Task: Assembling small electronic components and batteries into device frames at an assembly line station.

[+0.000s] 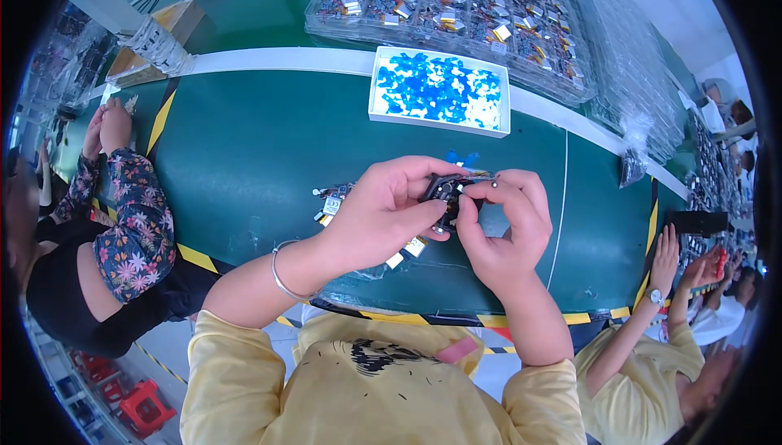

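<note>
Between both my hands, above the green bench, is a small black device housing (pixel 445 200) with electronic parts showing inside it. My left hand (pixel 389 207) grips its left side, fingers behind and thumb across the front. On the right, my right hand (pixel 510 221) pinches at the housing's edge with thumb and forefinger, near a small pale part. Under and beside my left hand lie small circuit boards with wires (pixel 332 199) and silver battery cells with yellow ends (pixel 415 246), partly hidden by the hand. A few blue pieces (pixel 463 157) lie just beyond the housing.
A white box (pixel 440 125) of blue pieces stands beyond my hands. Behind it, clear trays (pixel 521 58) hold many batteries and wired boards. Yellow-black tape (pixel 399 318) edges the bench. Co-workers sit at left, in a floral sleeve (pixel 134 209), and at right, near a black box (pixel 696 223).
</note>
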Motion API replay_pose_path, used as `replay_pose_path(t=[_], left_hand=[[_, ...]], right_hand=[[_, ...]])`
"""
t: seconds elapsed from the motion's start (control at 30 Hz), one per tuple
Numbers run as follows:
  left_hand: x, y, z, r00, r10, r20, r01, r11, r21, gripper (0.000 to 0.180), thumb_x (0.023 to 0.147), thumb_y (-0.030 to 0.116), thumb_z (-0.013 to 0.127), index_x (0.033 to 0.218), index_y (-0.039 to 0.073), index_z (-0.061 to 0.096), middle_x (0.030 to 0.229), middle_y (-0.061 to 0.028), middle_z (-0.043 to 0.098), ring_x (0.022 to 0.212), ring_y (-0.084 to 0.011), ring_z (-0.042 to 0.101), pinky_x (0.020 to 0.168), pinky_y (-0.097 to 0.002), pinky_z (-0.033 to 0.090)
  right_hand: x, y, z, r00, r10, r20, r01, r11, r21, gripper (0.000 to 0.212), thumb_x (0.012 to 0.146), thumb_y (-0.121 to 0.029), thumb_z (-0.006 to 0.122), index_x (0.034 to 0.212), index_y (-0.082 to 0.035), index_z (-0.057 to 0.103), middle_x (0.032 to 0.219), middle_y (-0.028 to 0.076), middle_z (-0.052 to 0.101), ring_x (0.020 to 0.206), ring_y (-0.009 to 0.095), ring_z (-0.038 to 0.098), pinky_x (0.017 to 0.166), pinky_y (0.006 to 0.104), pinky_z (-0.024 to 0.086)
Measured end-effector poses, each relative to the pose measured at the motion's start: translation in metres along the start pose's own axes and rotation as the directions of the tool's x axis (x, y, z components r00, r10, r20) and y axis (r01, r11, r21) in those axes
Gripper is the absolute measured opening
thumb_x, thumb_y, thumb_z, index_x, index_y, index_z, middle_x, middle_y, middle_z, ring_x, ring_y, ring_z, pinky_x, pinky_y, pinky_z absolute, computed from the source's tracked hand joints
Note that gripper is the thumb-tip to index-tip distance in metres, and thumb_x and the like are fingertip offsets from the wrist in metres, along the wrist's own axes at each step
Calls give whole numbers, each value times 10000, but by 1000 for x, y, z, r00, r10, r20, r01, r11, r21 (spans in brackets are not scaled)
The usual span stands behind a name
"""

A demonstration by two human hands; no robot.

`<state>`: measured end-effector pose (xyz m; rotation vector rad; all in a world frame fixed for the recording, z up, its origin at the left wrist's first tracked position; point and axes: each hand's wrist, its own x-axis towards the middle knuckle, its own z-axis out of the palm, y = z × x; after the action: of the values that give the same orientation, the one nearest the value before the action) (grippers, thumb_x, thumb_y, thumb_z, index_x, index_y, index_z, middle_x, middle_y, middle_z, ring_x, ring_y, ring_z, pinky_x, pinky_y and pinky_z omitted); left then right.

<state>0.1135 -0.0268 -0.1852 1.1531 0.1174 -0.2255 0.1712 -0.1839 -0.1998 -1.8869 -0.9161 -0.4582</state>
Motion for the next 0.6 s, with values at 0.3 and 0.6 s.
replay_pose_path(t=[0.3,0.6], left_hand=[[-6,-4,2,996,85,20,-84,995,-52,370,851,-83,470,1218,-34,473,1086,-120,592,899,-144,604,748,-270,531],[-6,-6,-4,977,203,57,-206,978,43,407,838,-102,482,1237,-16,481,1178,-110,540,1022,-155,555,844,-295,492]], right_hand=[[-4,-2,0,999,52,-6,-52,997,49,164,657,58,665,789,-19,606,818,97,561,683,146,529,516,233,409],[1,4,3,828,470,305,-539,518,664,191,784,86,598,937,-13,543,918,22,550,795,71,505,704,221,431]])
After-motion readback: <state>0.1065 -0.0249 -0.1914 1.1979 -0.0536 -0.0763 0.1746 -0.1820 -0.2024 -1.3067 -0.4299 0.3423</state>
